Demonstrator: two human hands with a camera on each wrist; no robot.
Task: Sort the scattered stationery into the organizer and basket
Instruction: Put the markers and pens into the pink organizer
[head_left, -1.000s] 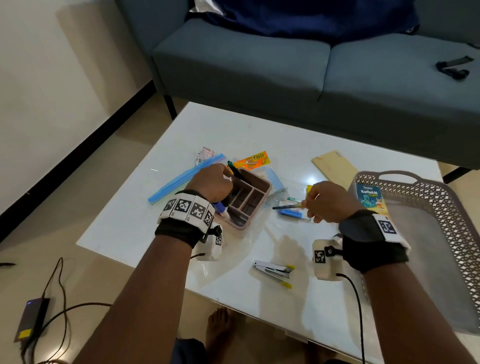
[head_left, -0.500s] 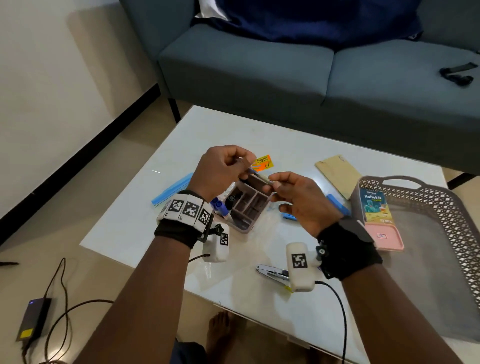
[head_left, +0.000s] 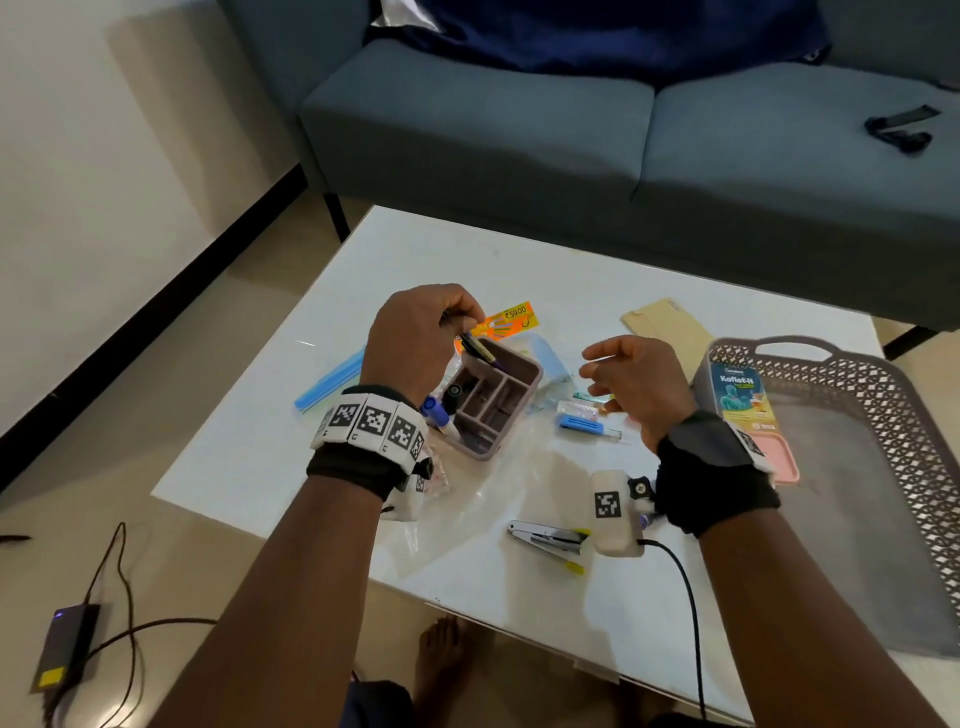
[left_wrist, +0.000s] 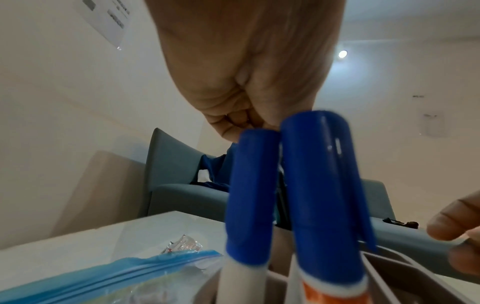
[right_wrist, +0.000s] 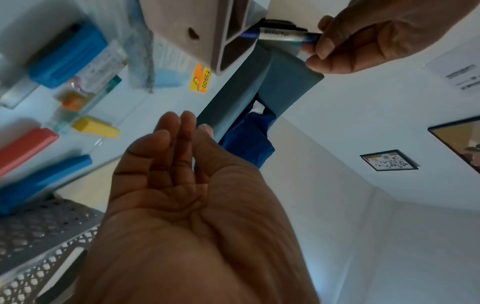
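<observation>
We see a grey-blue sofa (head_left: 597, 135) beyond the white table (head_left: 415, 249), a cream wall (head_left: 104, 156) left, tan floor (head_left: 249, 291), framed pictures (right_wrist: 388, 160) on a wall.

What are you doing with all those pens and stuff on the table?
Tidying up stationery. The left hand pinches a dark pen and tips it into the pink organizer, where two blue-capped markers already stand. The right hand is open and holds nothing, hovering above small items on the white table. A stapler lies near the table's front edge. The grey basket on the right already holds a box.
</observation>
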